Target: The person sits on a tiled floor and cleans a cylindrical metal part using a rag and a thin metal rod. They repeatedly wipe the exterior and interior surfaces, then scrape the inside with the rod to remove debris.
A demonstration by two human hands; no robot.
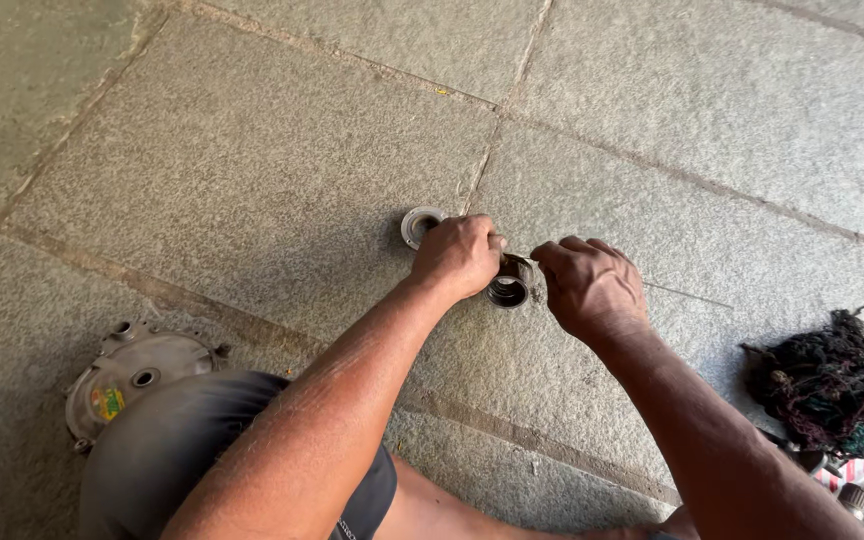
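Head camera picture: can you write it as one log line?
left hand: gripping round grey metal ring part | right hand: pinching at its rim | second round metal ring: on stone floor behind left hand

Reached forward and down from the lower edge of view with both bare forearms, converging toward the centre. Left hand [459,256] curled knuckles-up into a loose fist, wrist straight, thumb tucked toward the right. Right hand [588,286] set just beside it, back of the hand upward, wrist bent slightly inward, fingers [558,254] drawn together in a pinch pointing at the left hand's thumb side. Kept hands close but apart, fingertips almost meeting. Showed a bent knee in dark shorts under the left forearm
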